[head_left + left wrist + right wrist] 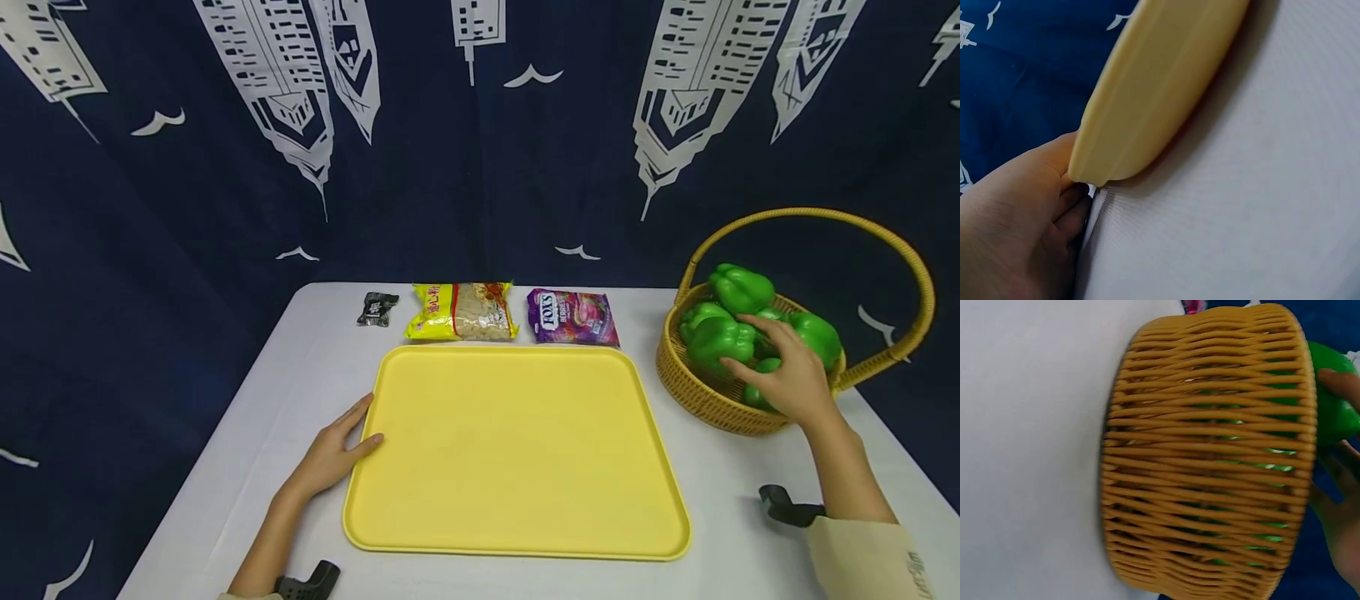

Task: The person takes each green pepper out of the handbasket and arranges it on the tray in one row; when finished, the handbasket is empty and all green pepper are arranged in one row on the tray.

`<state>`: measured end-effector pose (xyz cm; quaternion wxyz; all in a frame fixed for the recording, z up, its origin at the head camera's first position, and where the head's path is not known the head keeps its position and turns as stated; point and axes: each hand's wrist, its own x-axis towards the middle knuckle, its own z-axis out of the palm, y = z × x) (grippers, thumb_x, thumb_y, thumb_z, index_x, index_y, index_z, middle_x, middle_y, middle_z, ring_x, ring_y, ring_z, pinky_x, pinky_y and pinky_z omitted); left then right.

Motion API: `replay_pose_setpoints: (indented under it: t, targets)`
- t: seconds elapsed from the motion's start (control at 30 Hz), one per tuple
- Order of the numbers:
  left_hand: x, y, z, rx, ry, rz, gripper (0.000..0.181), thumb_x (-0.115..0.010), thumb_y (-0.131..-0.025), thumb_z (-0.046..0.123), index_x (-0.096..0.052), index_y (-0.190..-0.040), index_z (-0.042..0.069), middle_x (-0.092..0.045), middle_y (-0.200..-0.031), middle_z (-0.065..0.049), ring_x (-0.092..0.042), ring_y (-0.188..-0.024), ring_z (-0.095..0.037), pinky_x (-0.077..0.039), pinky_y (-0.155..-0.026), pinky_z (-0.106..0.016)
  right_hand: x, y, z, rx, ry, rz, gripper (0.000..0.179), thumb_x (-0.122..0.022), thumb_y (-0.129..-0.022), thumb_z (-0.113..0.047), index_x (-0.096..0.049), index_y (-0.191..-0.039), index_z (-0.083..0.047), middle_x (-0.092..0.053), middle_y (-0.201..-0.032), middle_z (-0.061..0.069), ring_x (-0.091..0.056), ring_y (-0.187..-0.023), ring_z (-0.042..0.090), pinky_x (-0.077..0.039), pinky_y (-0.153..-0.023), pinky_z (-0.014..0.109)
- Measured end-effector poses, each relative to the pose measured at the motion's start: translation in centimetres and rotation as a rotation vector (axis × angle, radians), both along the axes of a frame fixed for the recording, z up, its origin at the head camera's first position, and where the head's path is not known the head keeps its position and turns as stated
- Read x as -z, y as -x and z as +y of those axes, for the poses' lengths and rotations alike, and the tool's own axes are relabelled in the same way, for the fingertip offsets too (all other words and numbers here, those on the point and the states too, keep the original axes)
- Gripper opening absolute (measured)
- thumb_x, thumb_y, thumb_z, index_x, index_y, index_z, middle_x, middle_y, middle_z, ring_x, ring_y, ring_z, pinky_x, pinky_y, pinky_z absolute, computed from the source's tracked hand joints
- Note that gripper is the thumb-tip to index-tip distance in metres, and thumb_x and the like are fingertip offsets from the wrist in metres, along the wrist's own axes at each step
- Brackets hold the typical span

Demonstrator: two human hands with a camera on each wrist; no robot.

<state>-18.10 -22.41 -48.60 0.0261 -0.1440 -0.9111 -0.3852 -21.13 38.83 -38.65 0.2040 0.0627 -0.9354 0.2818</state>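
Observation:
My left hand [330,457] holds the left edge of a yellow tray [517,450], its thumb over the rim and the other fingers along the outer side. From the left wrist view, the tray's side [1141,94] hides part of that hand. Over at the right, a woven basket [705,400] with a tall handle holds several green bell peppers [741,288]. Reaching into it, my right hand [795,375] has thumb and fingers around the right side of a front pepper [716,343]. The right wrist view shows the thumb against a pepper [1332,419] above the basket's rim.
Behind the tray lie a small dark wrapped packet [377,308], a yellow noodle bag [462,312] and a purple FOX'S candy bag [573,317]. The white table [247,467] stands before a dark blue printed curtain [465,183]. The basket's handle [810,213] arches behind the right hand.

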Motion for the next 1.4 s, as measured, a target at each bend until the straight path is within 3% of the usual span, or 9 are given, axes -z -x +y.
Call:
replay_pose_setpoints:
  t: [0.17, 0.3, 0.37, 0.57, 0.73, 0.87, 1.0, 1.33, 1.4]
  targets:
    - [-0.1, 0.0, 0.0, -0.001, -0.009, -0.012, 0.075, -0.061, -0.087, 0.043, -0.029, -0.145, 0.01, -0.03, -0.147, -0.014, -0.027, -0.133, -0.034, -0.025, -0.105, -0.053, -0.9, -0.6, -1.3, -0.007, 0.067, 0.088, 0.074, -0.079, -0.072, -0.013, -0.042, -0.136, -0.01, -0.041, -0.131, 0.019, -0.043, -0.122, 0.032, -0.037, -0.101, 0.038]
    - [0.0, 0.0, -0.1, -0.005, -0.01, -0.015, 0.074, -0.061, -0.087, 0.043, -0.029, -0.145, 0.01, -0.03, -0.147, -0.013, -0.027, -0.133, -0.033, -0.025, -0.106, -0.053, -1.3, -0.7, -2.5, -0.049, 0.106, 0.177, 0.071, -0.08, -0.068, -0.005, -0.049, -0.132, -0.01, -0.044, -0.127, 0.01, -0.04, -0.112, -0.004, -0.03, -0.087, 0.005]
    - [0.1, 0.0, -0.1, -0.004, -0.012, -0.012, 0.074, -0.061, -0.087, 0.043, -0.03, -0.145, 0.01, -0.031, -0.147, -0.013, -0.028, -0.133, -0.033, -0.026, -0.105, -0.053, -1.4, -0.7, -3.1, -0.068, 0.126, 0.204, 0.07, -0.079, -0.068, -0.003, -0.051, -0.132, -0.011, -0.045, -0.126, 0.007, -0.036, -0.106, -0.01, -0.029, -0.084, 0.006]
    - [0.1, 0.0, -0.2, 0.0, -0.017, -0.004, 0.074, -0.061, -0.087, 0.043, -0.03, -0.145, 0.01, -0.031, -0.147, -0.013, -0.027, -0.133, -0.033, -0.026, -0.105, -0.052, -1.4, -0.6, -4.1, -0.053, 0.141, 0.222, 0.068, -0.075, -0.073, -0.005, -0.05, -0.135, -0.017, -0.045, -0.125, 0.004, -0.042, -0.106, 0.023, -0.029, -0.076, 0.016]
    - [0.0, -0.1, -0.2, 0.006, -0.013, -0.001, 0.074, -0.061, -0.087, 0.044, -0.03, -0.145, 0.01, -0.032, -0.146, -0.013, -0.028, -0.133, -0.033, -0.027, -0.105, -0.053, -1.2, -0.6, -4.3, -0.039, 0.145, 0.243, 0.07, -0.076, -0.073, -0.006, -0.049, -0.136, -0.018, -0.049, -0.125, 0.004, -0.042, -0.109, 0.008, -0.033, -0.083, 0.018]
    - [0.0, -0.1, -0.2, 0.006, -0.01, -0.007, 0.074, -0.061, -0.087, 0.044, -0.03, -0.145, 0.01, -0.032, -0.146, -0.012, -0.028, -0.133, -0.033, -0.027, -0.105, -0.052, -1.2, -0.6, -4.2, -0.05, 0.158, 0.256, 0.071, -0.079, -0.069, -0.006, -0.052, -0.134, -0.018, -0.051, -0.13, 0.012, -0.042, -0.121, 0.018, -0.032, -0.102, 0.048]
    - [0.0, -0.1, -0.2, 0.005, -0.016, -0.006, 0.075, -0.062, -0.086, 0.044, -0.03, -0.145, 0.01, -0.032, -0.146, -0.012, -0.028, -0.133, -0.033, -0.026, -0.105, -0.053, -1.3, -0.5, -4.0, -0.056, 0.148, 0.251, 0.071, -0.081, -0.067, -0.006, -0.054, -0.132, -0.017, -0.052, -0.13, 0.007, -0.04, -0.119, 0.038, -0.026, -0.098, 0.064]
    - [0.1, -0.1, -0.3, 0.011, -0.009, -0.013, 0.075, -0.061, -0.086, 0.045, -0.03, -0.145, 0.011, -0.031, -0.147, -0.011, -0.027, -0.134, -0.031, -0.026, -0.106, -0.051, -1.1, -0.5, -3.9, -0.082, 0.142, 0.202, 0.066, -0.08, -0.071, -0.009, -0.055, -0.13, -0.021, -0.045, -0.127, -0.017, -0.04, -0.118, 0.005, -0.033, -0.093, 0.06]
    - [0.0, -0.1, -0.3, 0.013, -0.009, -0.01, 0.075, -0.061, -0.086, 0.045, -0.03, -0.145, 0.011, -0.031, -0.147, -0.011, -0.028, -0.133, -0.032, -0.026, -0.106, -0.052, -0.9, -0.5, -3.9, -0.083, 0.145, 0.198, 0.067, -0.08, -0.07, -0.009, -0.055, -0.13, -0.022, -0.046, -0.127, -0.018, -0.04, -0.116, 0.002, -0.036, -0.097, 0.047]
